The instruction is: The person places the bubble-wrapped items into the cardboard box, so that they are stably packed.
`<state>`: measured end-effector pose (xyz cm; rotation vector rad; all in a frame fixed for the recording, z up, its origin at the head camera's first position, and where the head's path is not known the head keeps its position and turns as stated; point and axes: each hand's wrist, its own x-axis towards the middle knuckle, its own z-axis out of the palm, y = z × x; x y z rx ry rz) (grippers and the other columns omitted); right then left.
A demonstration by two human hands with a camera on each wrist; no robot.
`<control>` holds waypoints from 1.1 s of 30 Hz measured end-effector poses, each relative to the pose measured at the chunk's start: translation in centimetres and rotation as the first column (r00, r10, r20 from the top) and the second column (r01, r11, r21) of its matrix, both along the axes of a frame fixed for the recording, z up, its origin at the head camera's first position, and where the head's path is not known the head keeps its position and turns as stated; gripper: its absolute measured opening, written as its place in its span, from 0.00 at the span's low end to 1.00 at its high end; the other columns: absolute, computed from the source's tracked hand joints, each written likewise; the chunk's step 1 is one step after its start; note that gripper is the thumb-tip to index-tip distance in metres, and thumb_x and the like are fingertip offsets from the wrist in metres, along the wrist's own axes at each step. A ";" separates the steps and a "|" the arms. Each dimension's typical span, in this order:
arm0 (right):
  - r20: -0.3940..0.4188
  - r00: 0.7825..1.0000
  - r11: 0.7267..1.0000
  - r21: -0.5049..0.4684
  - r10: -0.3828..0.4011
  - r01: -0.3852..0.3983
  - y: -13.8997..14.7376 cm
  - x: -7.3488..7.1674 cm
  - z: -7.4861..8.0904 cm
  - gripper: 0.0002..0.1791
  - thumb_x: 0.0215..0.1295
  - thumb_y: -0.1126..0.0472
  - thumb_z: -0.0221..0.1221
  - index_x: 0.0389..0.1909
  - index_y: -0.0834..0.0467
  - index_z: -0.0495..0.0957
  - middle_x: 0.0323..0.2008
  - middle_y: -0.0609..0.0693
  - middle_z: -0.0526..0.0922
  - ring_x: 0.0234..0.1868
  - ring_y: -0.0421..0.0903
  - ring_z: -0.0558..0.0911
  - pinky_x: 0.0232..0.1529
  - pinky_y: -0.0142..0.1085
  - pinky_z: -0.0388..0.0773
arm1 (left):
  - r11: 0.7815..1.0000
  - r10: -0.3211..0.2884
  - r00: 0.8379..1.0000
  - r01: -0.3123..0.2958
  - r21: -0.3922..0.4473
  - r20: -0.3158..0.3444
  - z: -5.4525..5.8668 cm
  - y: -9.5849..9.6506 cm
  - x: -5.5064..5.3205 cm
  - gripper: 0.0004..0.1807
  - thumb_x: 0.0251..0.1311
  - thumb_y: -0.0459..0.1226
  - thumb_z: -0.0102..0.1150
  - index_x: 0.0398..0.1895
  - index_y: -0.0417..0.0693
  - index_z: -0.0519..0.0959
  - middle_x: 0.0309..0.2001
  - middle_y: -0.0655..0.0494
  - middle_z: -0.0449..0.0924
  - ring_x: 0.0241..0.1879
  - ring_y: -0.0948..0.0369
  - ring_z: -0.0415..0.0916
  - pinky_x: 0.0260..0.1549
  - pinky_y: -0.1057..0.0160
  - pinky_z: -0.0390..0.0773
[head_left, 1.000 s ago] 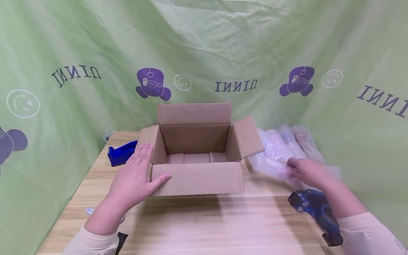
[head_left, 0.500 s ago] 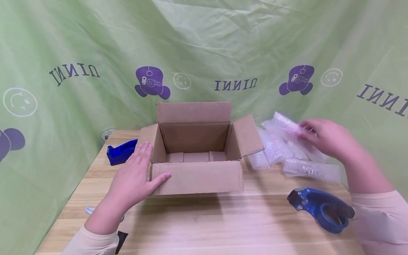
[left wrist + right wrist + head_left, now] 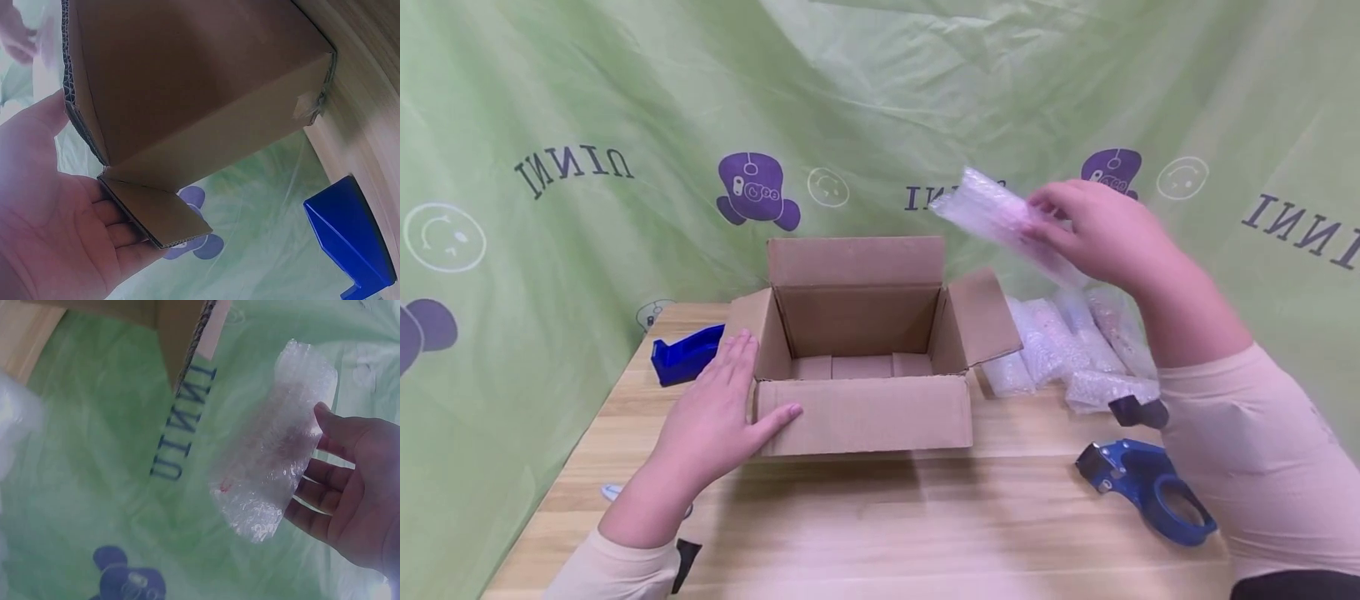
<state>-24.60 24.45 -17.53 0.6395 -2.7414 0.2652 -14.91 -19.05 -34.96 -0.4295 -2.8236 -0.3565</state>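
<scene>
An open cardboard box (image 3: 865, 417) stands on the table with its flaps folded outward. My left hand (image 3: 718, 417) rests on its near left corner, fingers straight along the left flap and thumb over the front flap. In the left wrist view, the fingers lie under a side flap (image 3: 159, 212). Up in the air, right of the box, my right hand (image 3: 1097, 229) pinches a bubble-wrapped package (image 3: 992, 212) by one edge. The right wrist view shows the thumb on one side of that package (image 3: 272, 444) and the fingers behind; the wrapped contents look pinkish and blurred.
Several more bubble-wrapped packages (image 3: 1060, 342) lie right of the box. A blue tape dispenser (image 3: 1150, 487) sits at the front right, partly behind the right sleeve. Behind the left hand is a blue plastic holder (image 3: 688, 354). A green printed curtain (image 3: 865, 100) surrounds the table.
My right hand has taken a bubble-wrapped package from the pile, lifted it and carried it up and leftward toward the box. My left hand has stayed at the box corner.
</scene>
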 end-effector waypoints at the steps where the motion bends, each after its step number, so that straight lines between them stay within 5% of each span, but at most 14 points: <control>1: 0.005 1.000 1.000 0.001 0.013 -0.013 -0.8 -0.3 0.3 0.22 0.73 0.46 0.54 0.56 0.58 0.76 0.51 0.59 0.81 0.53 0.58 0.78 0.54 0.58 0.72 | 1.000 -0.001 1.000 0.001 0.001 -0.003 0.0 0.0 0.0 0.60 0.58 0.72 0.46 0.77 0.35 0.48 0.77 0.39 0.47 0.77 0.44 0.44 0.73 0.44 0.53; 17: 0.094 0.978 0.980 0.055 0.187 -0.192 -11.2 -3.8 0.8 0.18 0.71 0.49 0.56 0.55 0.55 0.76 0.51 0.53 0.81 0.54 0.51 0.78 0.57 0.49 0.73 | 1.000 0.015 1.000 -0.015 -0.023 0.015 0.1 -0.1 -0.2 0.60 0.57 0.73 0.46 0.77 0.36 0.49 0.78 0.41 0.46 0.78 0.46 0.42 0.74 0.45 0.52; 33: 0.208 0.958 0.961 0.152 0.198 -0.231 -17.3 -6.0 -4.7 0.18 0.68 0.45 0.59 0.51 0.50 0.79 0.45 0.49 0.74 0.43 0.47 0.76 0.45 0.43 0.77 | 1.000 0.016 1.000 -0.016 -0.027 0.007 0.0 0.0 -0.2 0.60 0.56 0.74 0.46 0.77 0.37 0.49 0.78 0.40 0.46 0.77 0.45 0.43 0.73 0.45 0.53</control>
